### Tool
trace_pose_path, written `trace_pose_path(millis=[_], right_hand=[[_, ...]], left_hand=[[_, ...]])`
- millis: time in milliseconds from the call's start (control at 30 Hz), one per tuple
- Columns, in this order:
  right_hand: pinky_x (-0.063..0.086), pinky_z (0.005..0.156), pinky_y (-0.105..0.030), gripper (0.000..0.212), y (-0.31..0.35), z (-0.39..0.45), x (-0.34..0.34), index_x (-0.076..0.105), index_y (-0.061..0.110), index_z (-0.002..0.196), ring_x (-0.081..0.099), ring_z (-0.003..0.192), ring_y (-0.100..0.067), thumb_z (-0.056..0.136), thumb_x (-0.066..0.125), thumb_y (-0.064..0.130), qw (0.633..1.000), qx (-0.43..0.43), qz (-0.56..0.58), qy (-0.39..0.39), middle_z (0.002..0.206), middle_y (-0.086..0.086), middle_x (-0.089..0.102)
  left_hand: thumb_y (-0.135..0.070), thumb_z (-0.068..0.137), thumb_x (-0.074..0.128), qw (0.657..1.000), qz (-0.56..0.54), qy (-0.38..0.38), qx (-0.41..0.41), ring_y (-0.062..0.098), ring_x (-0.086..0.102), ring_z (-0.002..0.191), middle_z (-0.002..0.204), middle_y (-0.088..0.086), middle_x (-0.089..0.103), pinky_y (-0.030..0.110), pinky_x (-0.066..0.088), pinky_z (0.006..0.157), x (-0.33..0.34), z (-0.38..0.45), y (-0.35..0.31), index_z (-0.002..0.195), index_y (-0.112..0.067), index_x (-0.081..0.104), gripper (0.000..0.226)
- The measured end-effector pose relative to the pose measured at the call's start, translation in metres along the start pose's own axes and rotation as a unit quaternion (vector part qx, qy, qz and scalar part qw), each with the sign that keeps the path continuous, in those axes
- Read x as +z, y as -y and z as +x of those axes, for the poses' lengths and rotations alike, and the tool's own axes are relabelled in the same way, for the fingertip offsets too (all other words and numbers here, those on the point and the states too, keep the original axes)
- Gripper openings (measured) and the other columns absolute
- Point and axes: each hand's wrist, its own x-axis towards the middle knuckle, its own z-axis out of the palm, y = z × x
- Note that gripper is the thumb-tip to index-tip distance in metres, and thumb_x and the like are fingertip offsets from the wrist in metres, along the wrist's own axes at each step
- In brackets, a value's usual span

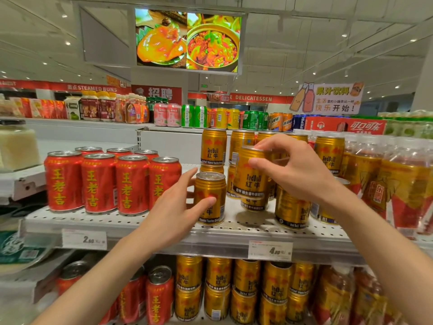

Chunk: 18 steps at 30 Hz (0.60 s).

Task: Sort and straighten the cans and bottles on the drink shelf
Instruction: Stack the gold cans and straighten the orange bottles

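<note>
Left hand [176, 208] wrapped loosely around a gold can [210, 198] standing upright near the front edge of the perforated shelf [131, 222], thumb across its label. Right hand [295, 169] gripping a second gold can [251, 172], held above another one. Left of these, upright red cans [98, 182]; behind, stacked gold cans [213, 146].

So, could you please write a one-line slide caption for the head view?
Left hand grips a gold can on the shelf; right hand lifts another beside red cans.
</note>
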Motion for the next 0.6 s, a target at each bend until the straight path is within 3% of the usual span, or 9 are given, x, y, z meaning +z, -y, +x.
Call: trace_pose_path(millis=[100, 233, 433, 600], right_hand=[[0.056, 0.082, -0.022, 0.031, 0.008, 0.016, 0.001, 0.067, 0.018, 0.113, 0.063, 0.105, -0.009, 0.090, 0.071, 0.039, 0.999, 0.001, 0.020, -0.045, 0.112, 0.005, 0.066], [0.056, 0.082, -0.022, 0.031, 0.023, 0.036, 0.010, 0.067, 0.018, 0.113, 0.063, 0.105, -0.008, 0.090, 0.072, 0.038, 0.997, 0.000, 0.043, -0.057, 0.113, 0.004, 0.066], [0.057, 0.084, -0.024, 0.034, 0.037, 0.045, 0.036, 0.066, 0.021, 0.114, 0.063, 0.105, -0.007, 0.089, 0.072, 0.043, 0.999, -0.003, 0.052, -0.005, 0.115, 0.007, 0.065], [0.053, 0.084, -0.021, 0.034, 0.042, 0.046, 0.043, 0.063, 0.024, 0.116, 0.060, 0.106, -0.007, 0.089, 0.071, 0.044, 0.999, -0.008, 0.040, 0.010, 0.114, 0.009, 0.062]], left_hand=[[-0.055, 0.087, 0.064, 1.000, -0.009, -0.002, -0.019, 0.006, 0.061, 0.119, 0.145, -0.011, 0.052, 0.038, 0.053, 0.101, 0.001, -0.001, 0.003, 0.154, -0.033, 0.031, 0.078], [-0.057, 0.086, 0.066, 0.999, -0.028, -0.007, -0.017, 0.003, 0.061, 0.117, 0.133, -0.016, 0.062, 0.039, 0.055, 0.098, 0.003, 0.000, 0.007, 0.146, -0.038, 0.043, 0.067], [-0.055, 0.084, 0.069, 0.996, -0.057, -0.042, -0.054, 0.009, 0.062, 0.119, 0.148, -0.009, 0.052, 0.033, 0.052, 0.101, 0.011, -0.003, 0.008, 0.157, -0.029, 0.026, 0.088], [-0.051, 0.086, 0.069, 0.994, -0.076, -0.050, -0.058, 0.008, 0.059, 0.123, 0.150, -0.009, 0.049, 0.034, 0.049, 0.105, 0.014, -0.005, 0.006, 0.159, -0.029, 0.020, 0.090]])
